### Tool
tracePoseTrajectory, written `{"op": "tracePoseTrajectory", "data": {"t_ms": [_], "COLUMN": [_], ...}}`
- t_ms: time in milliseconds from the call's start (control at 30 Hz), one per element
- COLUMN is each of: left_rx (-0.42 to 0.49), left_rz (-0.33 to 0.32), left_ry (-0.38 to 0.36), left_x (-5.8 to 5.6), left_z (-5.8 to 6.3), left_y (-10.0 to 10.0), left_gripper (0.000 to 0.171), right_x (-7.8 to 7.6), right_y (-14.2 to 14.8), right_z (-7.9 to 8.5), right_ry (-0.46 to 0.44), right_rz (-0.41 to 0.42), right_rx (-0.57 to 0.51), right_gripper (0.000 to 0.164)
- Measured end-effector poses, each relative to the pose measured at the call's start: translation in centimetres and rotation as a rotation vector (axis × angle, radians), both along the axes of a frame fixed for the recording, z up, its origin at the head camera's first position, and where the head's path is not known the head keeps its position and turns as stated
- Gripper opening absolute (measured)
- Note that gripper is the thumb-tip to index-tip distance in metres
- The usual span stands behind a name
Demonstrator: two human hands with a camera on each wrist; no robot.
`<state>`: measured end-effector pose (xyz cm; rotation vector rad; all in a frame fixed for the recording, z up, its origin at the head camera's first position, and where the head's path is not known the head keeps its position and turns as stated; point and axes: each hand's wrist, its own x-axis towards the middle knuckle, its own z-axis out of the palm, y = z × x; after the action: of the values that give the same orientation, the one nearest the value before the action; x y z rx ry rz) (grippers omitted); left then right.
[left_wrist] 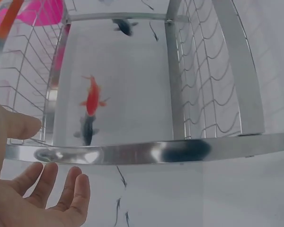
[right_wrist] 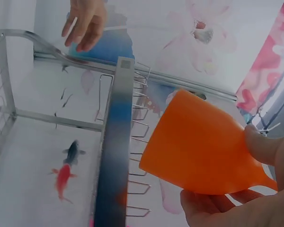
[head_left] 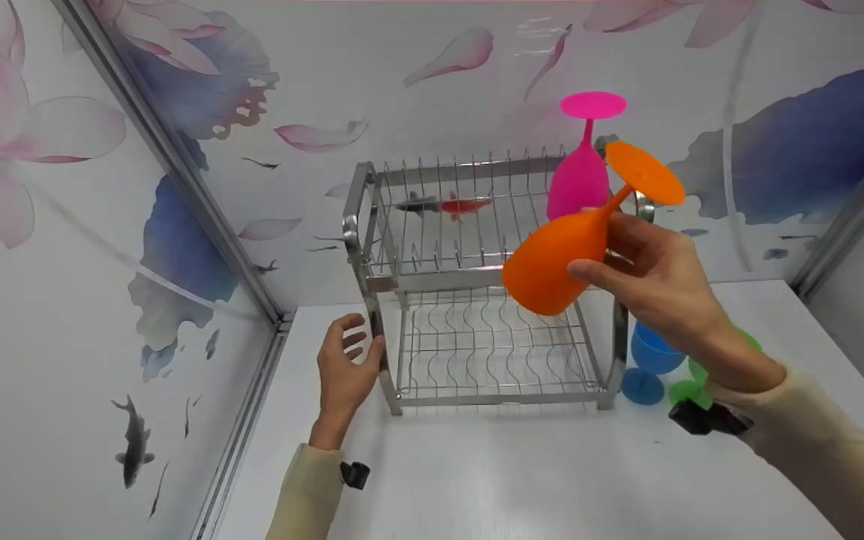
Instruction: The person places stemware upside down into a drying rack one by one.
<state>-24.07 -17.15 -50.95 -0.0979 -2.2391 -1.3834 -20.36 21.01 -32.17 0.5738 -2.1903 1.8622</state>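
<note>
My right hand [head_left: 664, 277] grips an orange plastic goblet [head_left: 556, 259] around its bowl, tilted with the rim down to the left and the foot up. It is held in front of the dish rack's upper tier [head_left: 447, 281]. A pink goblet [head_left: 578, 184] stands upside down at that tier's right end, partly hidden behind the orange one. My left hand [head_left: 349, 367] is beside the rack's left post. In the left wrist view its thumb and relaxed fingers [left_wrist: 80, 194] lie on either side of the metal bar [left_wrist: 118, 154]; whether they touch it I cannot tell.
A blue goblet [head_left: 657, 351] and a green goblet [head_left: 691, 394] stand on the white table [head_left: 477, 472] right of the rack, partly behind my right forearm. The lower wire tier [head_left: 499, 345] has wavy wires. Patterned panels [head_left: 432, 97] close in the back and sides.
</note>
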Motion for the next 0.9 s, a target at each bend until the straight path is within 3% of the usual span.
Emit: {"op": "tracePoseTrajectory", "data": {"t_ms": [133,300,567,733,900], "left_rx": [-0.026,-0.050,-0.069,-0.106,-0.127], "left_rz": [-0.011,-0.062,-0.018,0.004,0.014], "left_ry": [-0.109,-0.215,-0.217,-0.225,-0.190], "left_x": [-0.4,-1.0,-2.0,-2.0,-1.9], "left_z": [-1.2,-2.4,-3.2,-3.3,-3.1], "left_y": [-0.3,-0.2,0.1,0.1,0.4], "left_gripper": [0.053,0.055,0.046,0.044,0.043], "right_x": [-0.3,-1.0,-1.9,-2.8,-3.8], "right_y": [-0.2,-0.7,-0.9,-1.2,-1.7], "right_z": [2.0,4.0,6.4,8.0,9.3], "right_ry": [0.000,0.018,0.010,-0.036,-0.017], "right_rz": [-0.014,-0.014,-0.048,-0.041,-0.040], "right_rx": [0.137,0.213,0.300,0.340,0.377], "right_gripper": [0.056,0.055,0.058,0.061,0.055]}}
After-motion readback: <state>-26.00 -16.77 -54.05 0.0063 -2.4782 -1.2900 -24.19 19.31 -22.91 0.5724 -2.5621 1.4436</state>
